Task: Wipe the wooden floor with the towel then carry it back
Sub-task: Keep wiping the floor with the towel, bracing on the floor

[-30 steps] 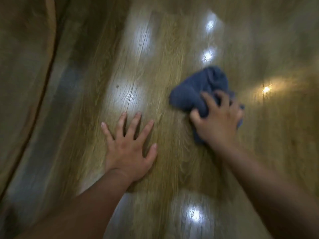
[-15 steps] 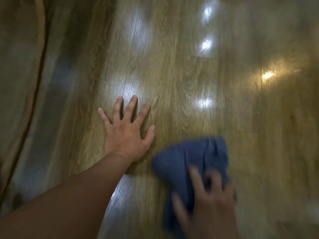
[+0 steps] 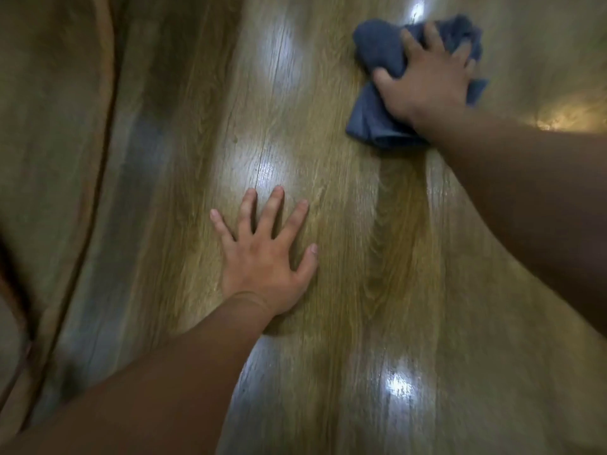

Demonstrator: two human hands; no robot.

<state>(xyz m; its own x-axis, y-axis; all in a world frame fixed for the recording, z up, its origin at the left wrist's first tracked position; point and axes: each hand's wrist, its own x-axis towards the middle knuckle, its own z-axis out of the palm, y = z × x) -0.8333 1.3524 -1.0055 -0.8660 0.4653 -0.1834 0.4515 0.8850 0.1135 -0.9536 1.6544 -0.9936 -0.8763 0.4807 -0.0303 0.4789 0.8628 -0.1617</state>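
Left hand (image 3: 266,267): flat on the wooden floor (image 3: 361,257), fingers spread and straight, holding nothing.
Right hand (image 3: 427,83): well beyond the left hand and off to its right, arm stretched out, fingers curled into the towel (image 3: 377,50) and grasping it.
Towel: blue and bunched, on the floor under the right hand, well apart from the left hand.
Floor: glossy planks, with glare (image 3: 266,169) just past the left hand's fingertips.
Left of the left hand: a blurred brown curved edge (image 3: 105,159); I can't tell what it is.
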